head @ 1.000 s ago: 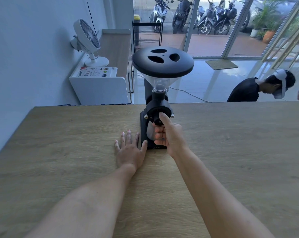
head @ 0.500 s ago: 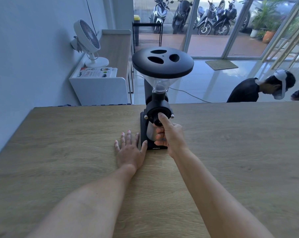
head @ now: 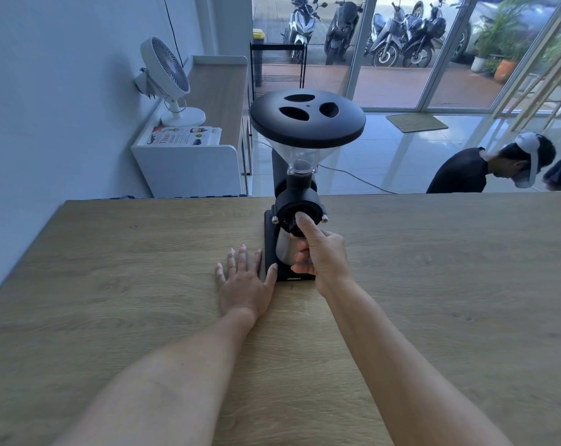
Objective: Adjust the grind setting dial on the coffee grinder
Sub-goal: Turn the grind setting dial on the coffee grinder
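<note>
A black coffee grinder [head: 306, 122] with a clear hopper and a wide black lid stands at the far middle of the wooden table [head: 112, 284]. Its round black grind dial [head: 287, 217] faces me on the front of the body. My right hand [head: 321, 252] pinches the dial, thumb on its face and fingers curled underneath, hiding the dial's lower right part. A metal cup [head: 284, 249] sits under the dial on the grinder's base. My left hand [head: 243, 278] lies flat on the table, fingers apart, thumb touching the base's left edge.
A white cabinet [head: 189, 169] with a white fan [head: 166, 78] and a booklet stands against the left wall beyond the table. A person in a black shirt [head: 459, 172] bends behind the table's far right edge. A cable [head: 356, 181] trails on the floor behind the grinder.
Hardly anything differs: my right hand stays on the dial, thumb resting slightly higher on its face. My left hand has not moved.
</note>
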A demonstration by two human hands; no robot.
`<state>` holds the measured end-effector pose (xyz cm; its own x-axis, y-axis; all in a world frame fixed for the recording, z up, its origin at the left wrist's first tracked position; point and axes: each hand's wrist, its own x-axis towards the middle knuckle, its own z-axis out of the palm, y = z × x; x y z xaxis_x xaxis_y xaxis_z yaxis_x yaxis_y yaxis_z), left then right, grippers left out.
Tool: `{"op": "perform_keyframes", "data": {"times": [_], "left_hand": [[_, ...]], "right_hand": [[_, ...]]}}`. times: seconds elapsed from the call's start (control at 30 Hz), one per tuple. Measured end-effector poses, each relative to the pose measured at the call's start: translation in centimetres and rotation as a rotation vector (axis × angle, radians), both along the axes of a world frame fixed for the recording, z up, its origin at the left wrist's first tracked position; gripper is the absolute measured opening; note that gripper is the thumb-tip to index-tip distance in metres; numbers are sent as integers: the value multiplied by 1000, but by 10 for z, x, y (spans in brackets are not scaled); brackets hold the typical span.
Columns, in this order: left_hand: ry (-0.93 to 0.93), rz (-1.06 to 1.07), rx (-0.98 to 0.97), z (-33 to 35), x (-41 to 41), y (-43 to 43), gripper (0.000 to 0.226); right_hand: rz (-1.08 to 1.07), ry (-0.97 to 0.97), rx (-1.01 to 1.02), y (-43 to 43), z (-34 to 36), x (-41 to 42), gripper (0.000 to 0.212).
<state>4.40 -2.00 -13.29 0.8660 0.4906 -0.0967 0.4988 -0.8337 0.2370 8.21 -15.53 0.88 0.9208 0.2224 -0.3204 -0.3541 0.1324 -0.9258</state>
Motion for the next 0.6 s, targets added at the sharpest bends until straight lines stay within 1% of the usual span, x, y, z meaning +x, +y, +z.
{"op": "perform_keyframes", "data": {"times": [0.2,0.6], "left_hand": [[-2,-4,-1,0,-1,0,73],[-1,-12,2,1,-1,1,73]], "right_hand": [[-2,-3,-3,0,-1,0,43],[4,-6,-2,0,-1,0,41]]}}
